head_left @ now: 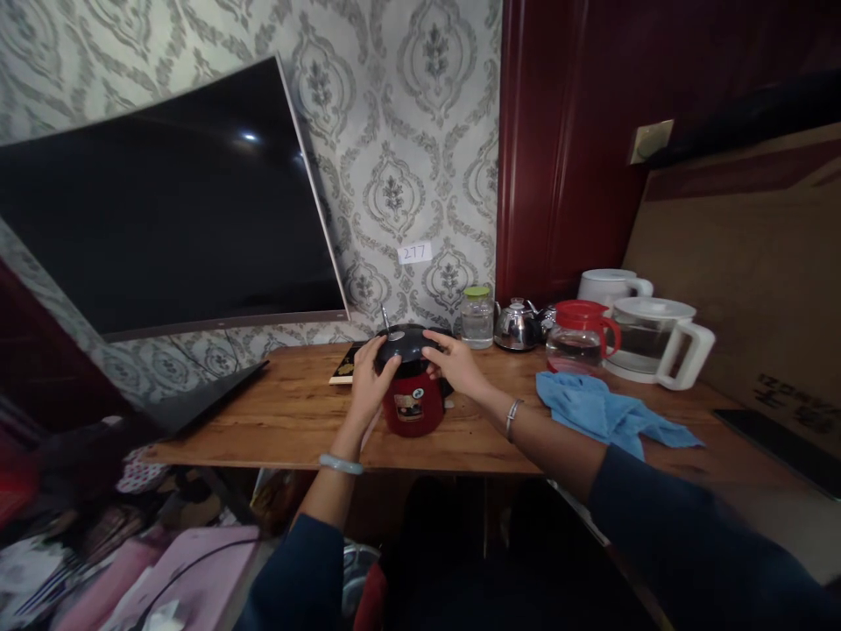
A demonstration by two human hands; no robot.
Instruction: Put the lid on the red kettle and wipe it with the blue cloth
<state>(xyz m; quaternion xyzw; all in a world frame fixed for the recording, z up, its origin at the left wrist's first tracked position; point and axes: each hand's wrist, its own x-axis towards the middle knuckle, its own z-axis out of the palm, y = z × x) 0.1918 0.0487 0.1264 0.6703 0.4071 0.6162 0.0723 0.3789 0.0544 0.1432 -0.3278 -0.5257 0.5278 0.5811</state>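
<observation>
Both hands grip a red cooker (413, 399) near the surface's (289, 421) front edge: the left hand (371, 379) wraps its side, the right hand (453, 362) presses the black lid (407, 340), which sits on, apparently shut. A blue cloth (608, 414) lies right of the right hand, a red jug (579, 337) beyond it; bare wood stays open to the left.

Single view from the camera on my head, facing forward and slightly down across the wooden table (295, 421) toward the wallpapered wall behind it, at arm's length.
</observation>
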